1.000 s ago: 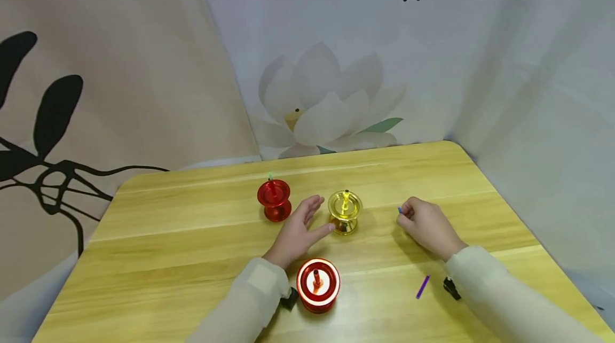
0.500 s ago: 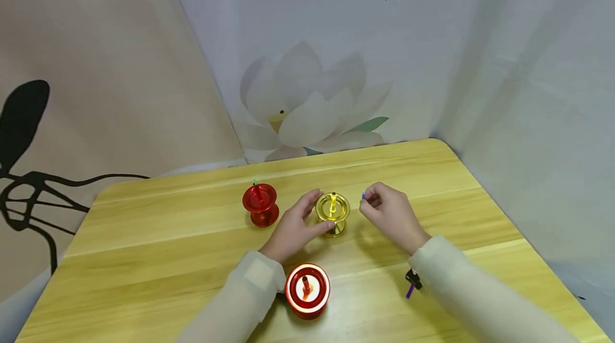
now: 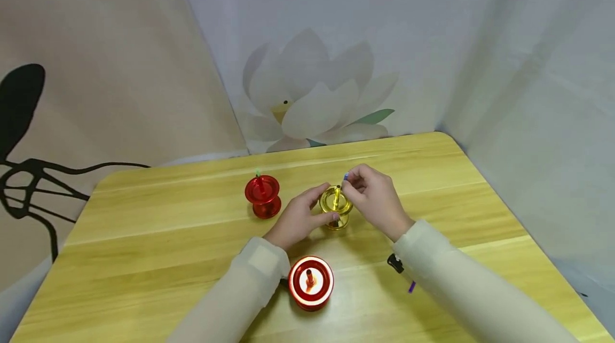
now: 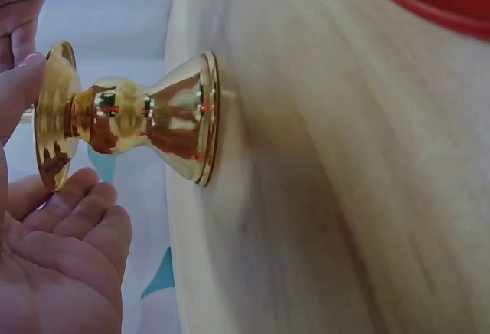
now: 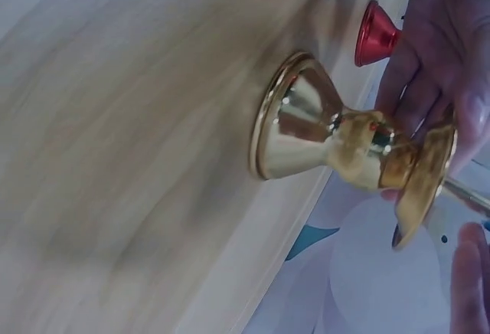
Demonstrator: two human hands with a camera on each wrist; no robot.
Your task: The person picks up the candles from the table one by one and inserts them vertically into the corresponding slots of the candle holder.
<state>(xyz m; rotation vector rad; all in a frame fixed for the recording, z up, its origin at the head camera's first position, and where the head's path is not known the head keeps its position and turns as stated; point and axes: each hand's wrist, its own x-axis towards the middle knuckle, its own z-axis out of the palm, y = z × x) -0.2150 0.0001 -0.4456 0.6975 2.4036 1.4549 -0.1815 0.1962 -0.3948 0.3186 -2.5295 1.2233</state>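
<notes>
Gold candle holder upright on table. Left hand: gripping its dish between parted thumb and fingers. Right hand: fingertips closed, pinching small blue stick at holder's 1 o'clock. Farther red candle holder at 9 o'clock, nearer red candle holder at 7.

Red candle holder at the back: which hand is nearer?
Left. The left hand is just to the right of the red candle holder, not touching it, at the gold holder; the right hand is farther right, by the gold holder's right rim.
</notes>
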